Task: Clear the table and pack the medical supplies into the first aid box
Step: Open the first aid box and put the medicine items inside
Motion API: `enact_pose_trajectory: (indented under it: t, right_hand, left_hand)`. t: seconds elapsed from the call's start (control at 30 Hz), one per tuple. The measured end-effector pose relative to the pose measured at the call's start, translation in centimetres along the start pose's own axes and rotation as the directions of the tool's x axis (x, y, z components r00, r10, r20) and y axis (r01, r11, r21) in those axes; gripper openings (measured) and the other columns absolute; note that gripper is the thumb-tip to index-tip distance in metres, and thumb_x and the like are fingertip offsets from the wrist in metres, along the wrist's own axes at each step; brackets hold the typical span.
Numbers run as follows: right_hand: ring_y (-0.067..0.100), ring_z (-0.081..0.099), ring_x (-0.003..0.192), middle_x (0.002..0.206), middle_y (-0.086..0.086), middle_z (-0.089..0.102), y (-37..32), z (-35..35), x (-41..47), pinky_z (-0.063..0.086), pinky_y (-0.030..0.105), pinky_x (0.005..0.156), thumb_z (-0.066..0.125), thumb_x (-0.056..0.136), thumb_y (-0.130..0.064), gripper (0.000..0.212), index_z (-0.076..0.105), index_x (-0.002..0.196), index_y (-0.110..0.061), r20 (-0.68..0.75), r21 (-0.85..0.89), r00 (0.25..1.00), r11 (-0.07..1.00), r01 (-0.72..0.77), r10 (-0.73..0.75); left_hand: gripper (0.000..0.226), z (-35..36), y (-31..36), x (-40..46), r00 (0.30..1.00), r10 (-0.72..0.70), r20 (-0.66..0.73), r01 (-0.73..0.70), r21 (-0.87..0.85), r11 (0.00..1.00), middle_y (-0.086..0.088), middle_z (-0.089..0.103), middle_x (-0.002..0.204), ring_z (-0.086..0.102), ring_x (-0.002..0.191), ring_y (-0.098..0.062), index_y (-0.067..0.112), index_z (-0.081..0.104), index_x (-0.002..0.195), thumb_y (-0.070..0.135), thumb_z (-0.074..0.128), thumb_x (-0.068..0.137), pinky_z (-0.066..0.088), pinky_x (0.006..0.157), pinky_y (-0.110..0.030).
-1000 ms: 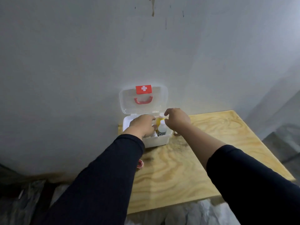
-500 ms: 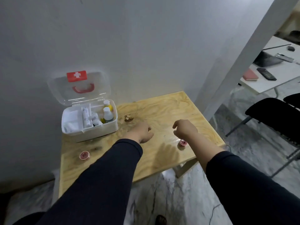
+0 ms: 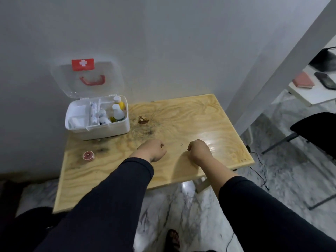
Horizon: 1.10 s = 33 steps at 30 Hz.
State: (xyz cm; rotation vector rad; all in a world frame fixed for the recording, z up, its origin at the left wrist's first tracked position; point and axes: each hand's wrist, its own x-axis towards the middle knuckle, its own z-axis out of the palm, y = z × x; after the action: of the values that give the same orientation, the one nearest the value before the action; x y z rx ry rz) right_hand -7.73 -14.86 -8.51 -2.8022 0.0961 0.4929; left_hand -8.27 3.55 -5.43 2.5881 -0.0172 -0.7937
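The white first aid box (image 3: 109, 130) stands open at the table's back left, its clear lid (image 3: 109, 77) leaning on the wall. Inside are bandage rolls (image 3: 93, 113) and two small bottles (image 3: 118, 113). A small red tape roll (image 3: 88, 155) lies on the wooden table (image 3: 190, 113) in front of the box. My left hand (image 3: 152, 150) hovers mid-table as a loose fist with nothing seen in it. My right hand (image 3: 199, 150) is curled, fingers down, close to the tabletop; whatever is under it is hidden.
A dark knot (image 3: 143, 119) marks the wood right of the box. A white pillar (image 3: 272, 79) rises right of the table. Beyond it are a black chair (image 3: 316, 131) and a white desk (image 3: 312, 91) with a phone and a pink book. A cable trails on the marble floor.
Both hands have left the box and come back to the middle of the table. A second red roll that showed by my right wrist half a second ago is out of sight now.
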Motion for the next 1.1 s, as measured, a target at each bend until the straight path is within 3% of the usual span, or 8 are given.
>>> enact_pose_trajectory:
  t: [0.17,0.33,0.4,0.53,0.73,0.83,0.97,1.1]
  right_hand:
    - [0.031,0.059,0.109,0.120,0.015,0.060,-6.3,-0.4,0.5,0.053,0.035,0.092,0.048,0.086,-0.001,0.029,0.068,0.107,-0.004,0.069,-0.075,0.981,0.980,0.186,-0.181]
    - [0.029,0.058,0.116,0.125,0.010,0.064,-14.7,0.3,0.0,0.050,0.033,0.092,0.050,0.089,-0.007,0.034,0.064,0.120,-0.011,0.154,-0.117,0.910,0.907,0.405,-0.386]
    - [0.027,0.057,0.116,0.127,0.009,0.063,-17.9,1.2,-0.4,0.050,0.033,0.093,0.050,0.090,-0.010,0.035,0.063,0.123,-0.014,0.185,-0.098,0.877,0.880,0.465,-0.443]
    - [0.027,0.059,0.112,0.124,0.008,0.063,-23.8,3.7,-1.1,0.048,0.030,0.083,0.056,0.088,-0.013,0.034,0.063,0.122,-0.016,0.235,-0.079,0.811,0.821,0.565,-0.535]
    - [0.028,0.062,0.106,0.116,0.009,0.067,-29.3,7.5,-1.7,0.049,0.030,0.082,0.058,0.090,-0.013,0.031,0.061,0.121,-0.016,0.242,-0.040,0.764,0.781,0.624,-0.598]
    - [0.030,0.062,0.107,0.117,0.011,0.066,-30.3,8.5,-1.7,0.050,0.033,0.084,0.055,0.091,-0.016,0.030,0.061,0.121,-0.019,0.239,-0.076,0.754,0.762,0.643,-0.612]
    - [0.030,0.063,0.097,0.102,0.010,0.068,-30.7,9.5,-2.1,0.049,0.033,0.074,0.052,0.090,-0.008,0.020,0.068,0.097,-0.016,0.231,-0.202,0.747,0.720,0.664,-0.623]
    - [0.029,0.065,0.097,0.102,0.010,0.071,-31.8,8.2,-2.2,0.051,0.032,0.075,0.052,0.091,-0.011,0.021,0.070,0.101,-0.015,0.219,-0.195,0.752,0.728,0.658,-0.621]
  left_hand:
    - [0.046,-2.2,-3.5,-2.1,0.993,-0.083,-0.083,0.083,-0.006,0.997,-0.003,0.051,0.142,0.052,0.123,-0.026,0.018,0.049,0.138,0.037,0.044,0.095,0.046,0.100,-0.039]
    - [0.026,-4.5,-9.0,-5.4,0.965,-0.190,-0.180,0.176,-0.090,0.980,-0.005,0.062,0.108,0.056,0.091,-0.026,0.015,0.063,0.100,0.034,0.048,0.091,0.042,0.076,-0.034]
    - [0.028,-5.2,-11.6,-6.6,0.946,-0.245,-0.210,0.216,-0.154,0.964,-0.004,0.065,0.110,0.060,0.097,-0.027,0.013,0.065,0.101,0.034,0.050,0.091,0.048,0.085,-0.036]
    - [0.025,-6.2,-16.7,-8.3,0.916,-0.328,-0.232,0.289,-0.188,0.939,-0.005,0.068,0.101,0.062,0.094,-0.026,0.015,0.069,0.096,0.033,0.052,0.092,0.047,0.080,-0.031]
    - [0.046,-6.5,-22.9,-9.6,0.888,-0.415,-0.196,0.374,-0.217,0.902,-0.004,0.053,0.141,0.051,0.127,-0.028,0.022,0.050,0.137,0.035,0.051,0.093,0.042,0.105,-0.038]
    - [0.045,-6.6,-24.8,-9.4,0.895,-0.401,-0.196,0.361,-0.208,0.909,-0.005,0.055,0.139,0.053,0.125,-0.028,0.022,0.051,0.137,0.034,0.050,0.094,0.044,0.103,-0.038]
    - [0.041,-6.9,-26.1,-9.0,0.904,-0.374,-0.205,0.333,-0.210,0.919,-0.005,0.058,0.135,0.055,0.120,-0.028,0.022,0.054,0.133,0.036,0.045,0.096,0.046,0.100,-0.038]
    - [0.043,-8.3,-26.1,-8.4,0.897,-0.352,-0.268,0.310,-0.185,0.932,-0.005,0.054,0.139,0.053,0.123,-0.028,0.018,0.050,0.136,0.033,0.045,0.096,0.045,0.100,-0.038]
